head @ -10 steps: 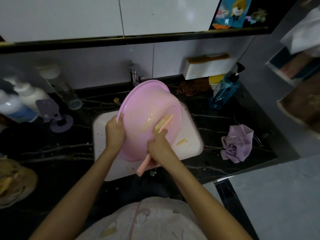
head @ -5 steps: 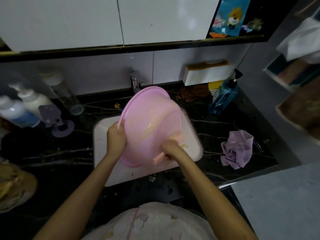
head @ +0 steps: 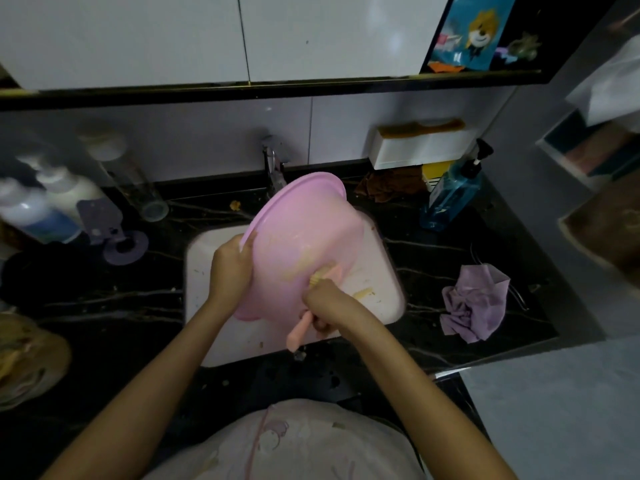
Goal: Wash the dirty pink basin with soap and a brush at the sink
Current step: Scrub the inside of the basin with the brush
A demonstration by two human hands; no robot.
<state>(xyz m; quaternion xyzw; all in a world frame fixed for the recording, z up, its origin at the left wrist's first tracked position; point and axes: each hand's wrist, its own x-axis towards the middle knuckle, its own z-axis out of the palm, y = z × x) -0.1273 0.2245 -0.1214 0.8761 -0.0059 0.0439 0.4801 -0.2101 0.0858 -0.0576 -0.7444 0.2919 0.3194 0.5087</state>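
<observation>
Basin [head: 304, 230] tilted on edge over white sink [head: 194, 271], underside toward camera, lower rim down inside the sink. Left grip [head: 230, 268] clamps basin's left rim, thumb on the outer side, fingers hidden behind. Right grip [head: 329, 303] closed round pink brush [head: 299, 332] handle; bristle head against basin's outer wall, yellowish smears around it. Handle end pokes out below the fist. Yellow residue on sink floor, right of basin. Tap [head: 273, 168] behind basin's top rim. Black counter [head: 104, 306]: blue bottle [head: 450, 195] back right, purple cloth [head: 474, 303] right of sink.
</observation>
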